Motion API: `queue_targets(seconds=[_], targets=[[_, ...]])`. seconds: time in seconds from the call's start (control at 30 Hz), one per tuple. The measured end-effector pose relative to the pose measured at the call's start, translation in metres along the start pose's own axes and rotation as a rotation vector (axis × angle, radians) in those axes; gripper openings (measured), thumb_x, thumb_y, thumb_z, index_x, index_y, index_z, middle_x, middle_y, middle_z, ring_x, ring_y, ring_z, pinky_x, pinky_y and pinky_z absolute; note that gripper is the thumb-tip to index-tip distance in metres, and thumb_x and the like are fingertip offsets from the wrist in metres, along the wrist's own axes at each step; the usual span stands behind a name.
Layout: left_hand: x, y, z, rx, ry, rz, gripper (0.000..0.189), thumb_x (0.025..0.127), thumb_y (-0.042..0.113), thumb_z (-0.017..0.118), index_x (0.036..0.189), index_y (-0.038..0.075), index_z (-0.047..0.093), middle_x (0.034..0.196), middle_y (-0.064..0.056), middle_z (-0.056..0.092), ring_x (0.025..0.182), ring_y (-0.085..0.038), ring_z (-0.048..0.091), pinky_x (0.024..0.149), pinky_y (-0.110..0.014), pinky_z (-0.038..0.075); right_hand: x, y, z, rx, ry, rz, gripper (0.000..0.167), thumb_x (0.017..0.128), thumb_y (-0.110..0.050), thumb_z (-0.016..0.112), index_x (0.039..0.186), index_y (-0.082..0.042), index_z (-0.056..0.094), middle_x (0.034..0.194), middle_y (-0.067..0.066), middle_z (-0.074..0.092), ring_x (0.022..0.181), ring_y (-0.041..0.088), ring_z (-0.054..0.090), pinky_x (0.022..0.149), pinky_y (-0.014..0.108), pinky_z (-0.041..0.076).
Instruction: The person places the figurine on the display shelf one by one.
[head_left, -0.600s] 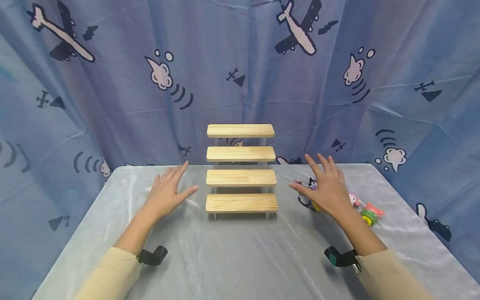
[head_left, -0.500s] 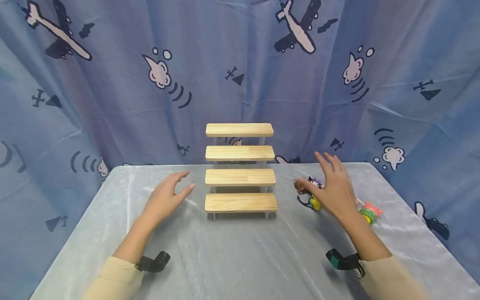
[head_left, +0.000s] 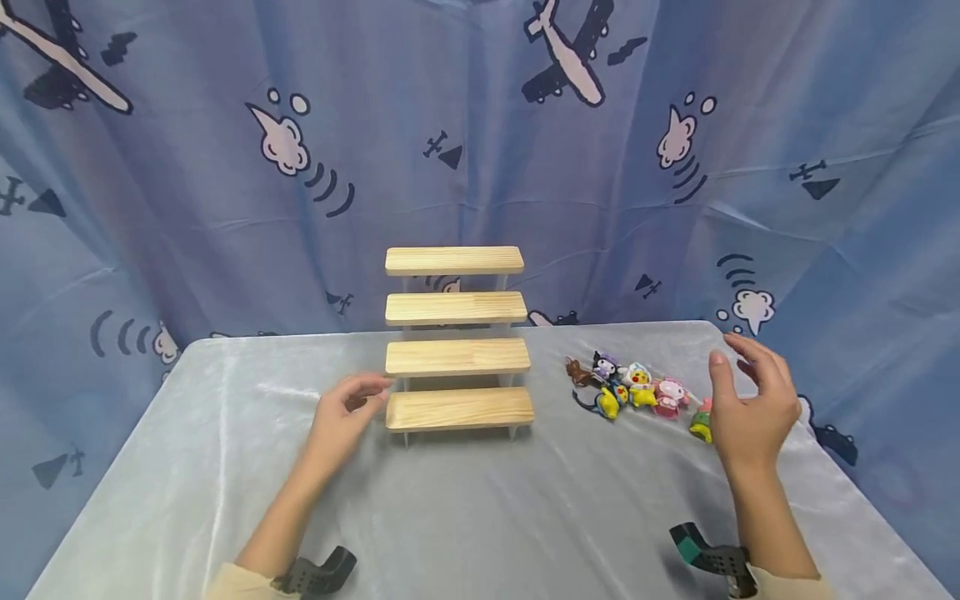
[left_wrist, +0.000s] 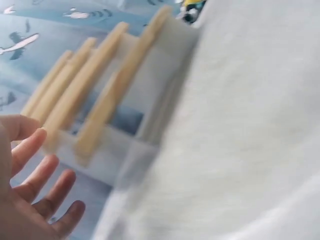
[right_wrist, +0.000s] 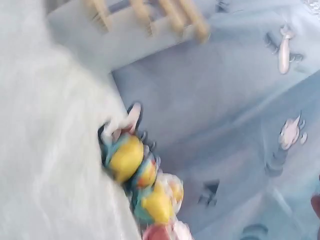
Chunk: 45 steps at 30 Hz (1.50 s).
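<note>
L hand (head_left: 341,422) nr tiered shelf (head_left: 457,358), R hand (head_left: 753,417) nr toy figs (head_left: 641,395), each grip spread; plane-print curtain (head_left: 375,75) behind.

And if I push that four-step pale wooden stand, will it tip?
The stand could tip if pushed up high, since its boards climb like stairs. It probably won't bend, because those boards look straight and solid.

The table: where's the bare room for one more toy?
The table has wide bare patches in front of the wooden shelf and left of the left hand. A smaller gap lies between the shelf and the toy figures. The shelf's four boards hold nothing. It's crowded where the figures bunch beside the right hand.
</note>
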<state>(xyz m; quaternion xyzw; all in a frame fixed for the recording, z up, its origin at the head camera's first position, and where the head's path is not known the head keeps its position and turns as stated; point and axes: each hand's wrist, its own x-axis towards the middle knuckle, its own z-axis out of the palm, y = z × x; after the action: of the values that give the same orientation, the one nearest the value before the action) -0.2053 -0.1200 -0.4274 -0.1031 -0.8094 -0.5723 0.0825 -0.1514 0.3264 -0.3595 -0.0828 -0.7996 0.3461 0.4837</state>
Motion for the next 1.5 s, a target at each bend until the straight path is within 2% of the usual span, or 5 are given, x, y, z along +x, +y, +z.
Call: queue_targets(seconds=[0.2,0.43,0.77,0.93,1.5], targets=[[-0.01,-0.018,0.015,-0.004,-0.07,-0.081,0.044,0.097,0.023,0.069,0.137,0.008,0.06,0.131,-0.016,0.066,0.115,-0.03,0.068,0.092,-0.032,0.056,0.002,0.017,-0.004,-0.017,0.08,0.035,0.026,0.096,-0.017,0.067,0.119,-0.007,0.073,0.114,-0.001,0.07,0.106,-0.017,0.051,0.093,0.007,0.045],[-0.014,-0.03,0.018,-0.081,-0.051,-0.048,0.047,0.098,0.023,0.068,0.141,0.01,0.057,0.132,-0.017,0.061,0.092,-0.012,0.068,0.066,-0.021,0.05,0.004,0.038,-0.007,-0.101,0.073,0.089,0.03,0.098,-0.022,0.064,0.123,-0.007,0.071,0.114,0.012,0.068,0.1,-0.017,0.048,0.087,0.004,0.04],[-0.013,-0.034,0.019,-0.107,-0.017,-0.064,0.025,0.095,0.024,0.071,0.116,0.01,0.073,0.126,-0.01,0.071,0.077,-0.005,0.064,0.064,-0.02,0.048,-0.006,0.075,-0.005,-0.256,-0.149,0.279,0.043,0.102,-0.031,0.053,0.136,-0.006,0.061,0.135,0.019,0.06,0.118,0.035,0.059,0.091,0.032,0.044],[-0.013,-0.035,0.021,-0.108,-0.019,-0.051,0.025,0.095,0.024,0.072,0.115,0.01,0.073,0.122,-0.009,0.072,0.072,-0.004,0.058,0.061,-0.019,0.046,-0.015,0.094,-0.004,-0.309,-0.229,0.301,0.045,0.101,-0.029,0.054,0.135,-0.001,0.061,0.132,0.027,0.058,0.114,0.042,0.056,0.094,0.053,0.038],[-0.01,-0.036,0.027,-0.103,-0.024,-0.076,0.026,0.095,0.022,0.072,0.116,0.008,0.072,0.111,-0.014,0.073,0.071,-0.006,0.063,0.066,-0.022,0.054,-0.029,0.118,-0.002,-0.518,-0.49,0.469,0.079,0.096,-0.058,0.054,0.151,-0.003,0.043,0.143,0.032,0.048,0.131,0.049,0.046,0.105,0.066,0.039]])
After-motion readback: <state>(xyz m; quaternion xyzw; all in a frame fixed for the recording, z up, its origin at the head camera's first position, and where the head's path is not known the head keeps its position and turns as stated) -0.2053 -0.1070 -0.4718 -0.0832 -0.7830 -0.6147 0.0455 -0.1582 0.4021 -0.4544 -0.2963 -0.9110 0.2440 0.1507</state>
